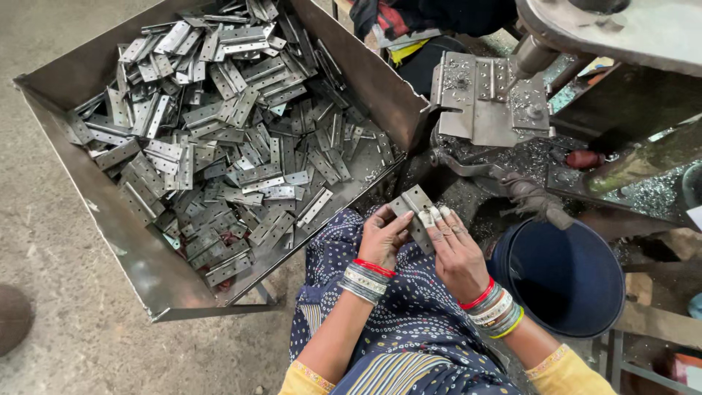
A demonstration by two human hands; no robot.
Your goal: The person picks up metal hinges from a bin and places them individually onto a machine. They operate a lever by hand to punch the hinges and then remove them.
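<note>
Both hands, left (pixel 383 239) and right (pixel 455 252), clamp one flat steel hinge (pixel 414 208); bin (pixel 131 241) at ten o'clock brims with hinges (dull grey).

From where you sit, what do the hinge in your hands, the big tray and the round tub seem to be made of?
Hinge, held by left hand and right hand: likely bare steel, grey with a dull shine. Tray: sheet metal, flat folded walls, scuffed. Tub: probably plastic, smooth dark blue, though painted metal is possible.
</note>
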